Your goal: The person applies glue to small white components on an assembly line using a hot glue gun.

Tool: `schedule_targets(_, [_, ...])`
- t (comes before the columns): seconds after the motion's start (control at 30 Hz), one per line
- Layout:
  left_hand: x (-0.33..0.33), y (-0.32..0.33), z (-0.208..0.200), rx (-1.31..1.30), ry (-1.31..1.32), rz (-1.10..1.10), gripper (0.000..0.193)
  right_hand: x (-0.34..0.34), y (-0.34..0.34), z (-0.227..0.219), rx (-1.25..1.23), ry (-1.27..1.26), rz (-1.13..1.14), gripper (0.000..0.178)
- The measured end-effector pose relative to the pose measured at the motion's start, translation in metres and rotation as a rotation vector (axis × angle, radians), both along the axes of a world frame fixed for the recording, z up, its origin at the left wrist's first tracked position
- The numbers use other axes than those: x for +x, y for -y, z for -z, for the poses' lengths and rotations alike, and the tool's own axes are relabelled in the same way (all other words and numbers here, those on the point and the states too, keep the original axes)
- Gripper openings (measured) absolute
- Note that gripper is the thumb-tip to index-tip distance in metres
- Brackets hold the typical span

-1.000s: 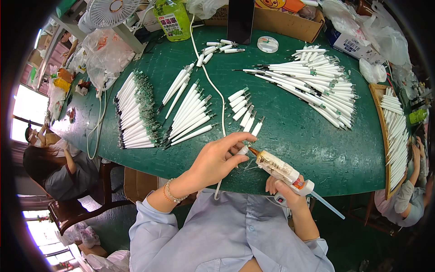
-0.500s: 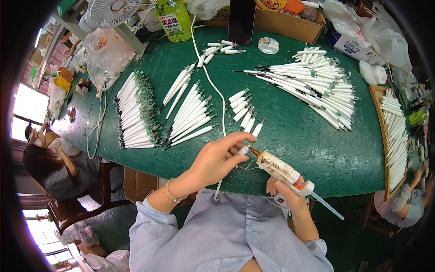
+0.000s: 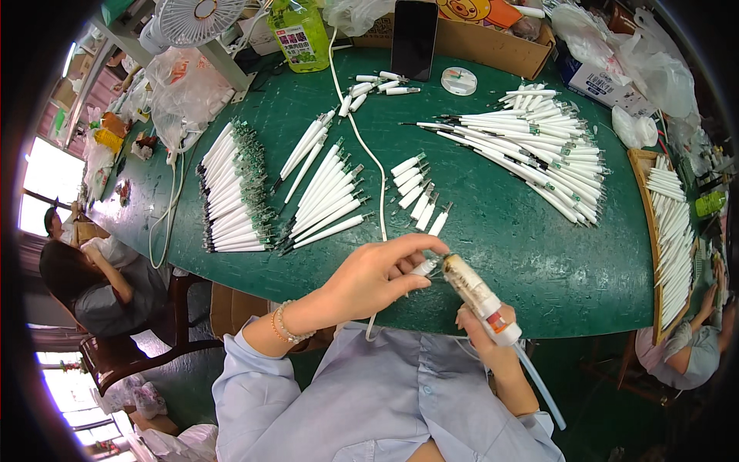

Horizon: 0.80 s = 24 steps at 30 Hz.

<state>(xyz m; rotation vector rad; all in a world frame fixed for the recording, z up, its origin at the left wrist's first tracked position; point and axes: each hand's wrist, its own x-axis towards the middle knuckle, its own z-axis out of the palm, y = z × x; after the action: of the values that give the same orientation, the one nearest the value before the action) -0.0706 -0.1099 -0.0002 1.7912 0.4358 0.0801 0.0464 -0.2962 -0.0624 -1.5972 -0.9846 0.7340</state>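
Observation:
Between the thumb and fingers of my left hand [image 3: 377, 271] is a short white tube [image 3: 423, 267], partly covered by the fingers. My right hand [image 3: 489, 333] is wrapped around a hot glue gun [image 3: 476, 294], whose stained front end is close to the tube and my left fingertips. Whether the nozzle touches the tube, I cannot tell. A pale blue glue stick [image 3: 540, 387] sticks out of the gun's back. Just beyond my left hand lie several short white tubes [image 3: 410, 182] with metal-looking ends on the green table [image 3: 493, 254].
Long white tubes with dark tips lie in bundles at left [image 3: 233, 192], centre-left [image 3: 327, 196] and right [image 3: 539, 146]. A white cable [image 3: 369, 154] crosses the table. Farther back stand a phone [image 3: 413, 38], a green bottle [image 3: 300, 38] and a fan [image 3: 198, 15]. A wooden tray [image 3: 645, 223] holds more tubes.
The glue gun has tilted more upright, its rear swinging toward me and to the left. My left hand has shifted slightly right with the short tube still in it.

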Motion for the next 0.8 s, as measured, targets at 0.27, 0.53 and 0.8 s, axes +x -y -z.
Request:
schedule_targets(0.27, [0.059, -0.091, 0.021, 0.840, 0.070, -0.203, 0.037, 0.003, -0.004, -0.001, 0.307, -0.508, 0.167, 0.027])
schedule_targets(0.53, [0.086, -0.140, 0.035, 1.015, -0.017, -0.215, 0.020, 0.008, -0.001, 0.005, 0.361, -0.532, 0.137, 0.029])
schedule_targets(0.8, [0.087, -0.194, 0.039, 1.435, -0.443, -0.451, 0.026, 0.009, -0.001, 0.005, 0.355, -0.535, 0.124, 0.030])
